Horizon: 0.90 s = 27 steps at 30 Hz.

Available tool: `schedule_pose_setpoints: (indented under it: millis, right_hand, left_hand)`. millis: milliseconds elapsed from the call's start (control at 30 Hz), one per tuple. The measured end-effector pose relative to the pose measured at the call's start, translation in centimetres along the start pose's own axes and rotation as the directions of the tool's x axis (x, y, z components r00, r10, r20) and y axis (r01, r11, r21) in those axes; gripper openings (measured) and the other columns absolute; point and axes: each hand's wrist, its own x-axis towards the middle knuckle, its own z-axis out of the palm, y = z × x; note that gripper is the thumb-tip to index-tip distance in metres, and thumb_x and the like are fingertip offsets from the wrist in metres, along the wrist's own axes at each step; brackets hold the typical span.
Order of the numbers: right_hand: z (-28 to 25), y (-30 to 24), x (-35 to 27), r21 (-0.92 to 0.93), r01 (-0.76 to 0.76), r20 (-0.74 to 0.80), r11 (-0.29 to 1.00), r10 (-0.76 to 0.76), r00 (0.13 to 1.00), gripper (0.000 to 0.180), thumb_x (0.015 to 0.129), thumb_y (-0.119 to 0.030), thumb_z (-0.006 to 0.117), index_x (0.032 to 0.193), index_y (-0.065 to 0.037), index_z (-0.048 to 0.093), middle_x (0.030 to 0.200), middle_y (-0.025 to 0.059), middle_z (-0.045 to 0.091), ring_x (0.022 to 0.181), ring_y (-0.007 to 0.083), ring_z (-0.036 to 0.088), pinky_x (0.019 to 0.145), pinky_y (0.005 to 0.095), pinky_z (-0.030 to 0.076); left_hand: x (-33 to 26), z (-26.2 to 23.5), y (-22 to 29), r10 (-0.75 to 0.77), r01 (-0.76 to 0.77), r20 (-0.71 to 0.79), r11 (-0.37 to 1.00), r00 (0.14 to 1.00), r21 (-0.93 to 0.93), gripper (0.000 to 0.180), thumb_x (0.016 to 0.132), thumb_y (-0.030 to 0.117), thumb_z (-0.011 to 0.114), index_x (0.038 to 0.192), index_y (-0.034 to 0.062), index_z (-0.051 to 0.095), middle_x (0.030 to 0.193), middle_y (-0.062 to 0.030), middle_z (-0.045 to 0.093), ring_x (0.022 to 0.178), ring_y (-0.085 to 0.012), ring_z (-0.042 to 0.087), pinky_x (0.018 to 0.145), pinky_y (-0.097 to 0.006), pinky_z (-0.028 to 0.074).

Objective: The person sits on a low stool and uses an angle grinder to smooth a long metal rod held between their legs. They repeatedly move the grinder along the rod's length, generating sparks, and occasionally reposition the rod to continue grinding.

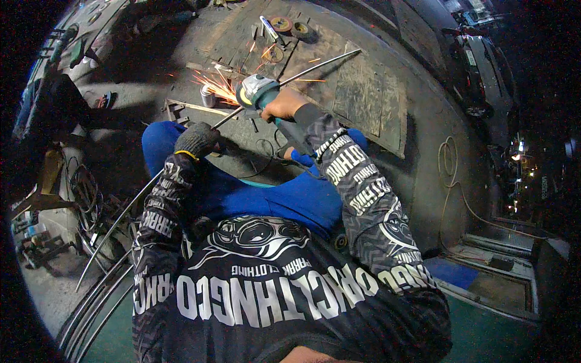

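Grinder on long rod, sparks flying

Head view: right hand (283, 104) bare, clenched around a teal-bodied angle grinder (259, 91) at upper centre of frame. Left hand (196, 140) in a dark knit glove, closed on a long thin metal rod (181, 158). Rod is grey, slightly bowed, runs diagonally from lower left to upper centre-right, crossing the blue-trousered knees. Orange sparks (213, 85) spray left from the grinder head where it meets the rod. Small metal can (207, 95) just beside the sparks. Grinding discs (281, 24) lie at top centre on the floor.
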Motion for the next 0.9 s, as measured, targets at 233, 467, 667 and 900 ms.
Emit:
schedule_pose_setpoints:
  millis: [233,467,667,900]
  right_hand:
    - [-1.9,-0.2,-1.7,0.011,-0.005,0.025,1.000,0.005,1.000,0.054,0.050,-0.039,0.082,0.082,0.004,0.072,0.089,0.0202,0.071,0.080,0.0294,0.069,0.073,0.0369,0.054]
    - [-2.5,0.0,-1.5,-0.054,-0.020,0.009,0.998,0.020,1.000,0.053,0.050,-0.038,0.082,0.082,0.003,0.072,0.090,0.0196,0.072,0.082,0.0294,0.069,0.073,0.0365,0.054]
    - [-2.8,1.0,-1.3,0.015,0.012,0.036,1.000,-0.013,0.999,0.054,0.052,-0.041,0.081,0.081,0.003,0.071,0.090,0.0205,0.071,0.081,0.0304,0.069,0.073,0.0359,0.054]
    - [-3.2,2.2,-0.6,0.027,-0.043,0.006,0.999,0.043,0.999,0.053,0.052,-0.042,0.081,0.081,0.002,0.071,0.090,0.0198,0.071,0.080,0.0289,0.067,0.072,0.0361,0.052]
  left_hand:
    - [-0.9,-0.9,0.5,-0.086,0.085,-0.007,0.992,0.996,-0.092,0.025,0.080,0.029,0.069,0.096,0.0109,0.072,0.092,-0.0190,0.069,0.090,-0.0373,0.068,0.079,-0.047,0.054]
    - [-0.6,-0.6,0.3,-0.056,0.052,-0.055,0.996,0.997,-0.073,0.028,0.080,0.033,0.068,0.096,0.0107,0.074,0.094,-0.0210,0.070,0.091,-0.0385,0.068,0.081,-0.047,0.054]
    - [-0.9,-0.9,0.5,-0.371,0.357,0.029,0.865,0.928,-0.352,0.039,0.086,0.037,0.058,0.091,0.0015,0.073,0.090,-0.0255,0.069,0.087,-0.0419,0.067,0.080,-0.049,0.052]
    - [-1.3,-0.3,0.2,-0.365,0.326,-0.034,0.867,0.931,-0.377,0.040,0.086,0.037,0.059,0.093,0.0003,0.073,0.091,-0.0256,0.069,0.088,-0.0409,0.068,0.080,-0.047,0.052]
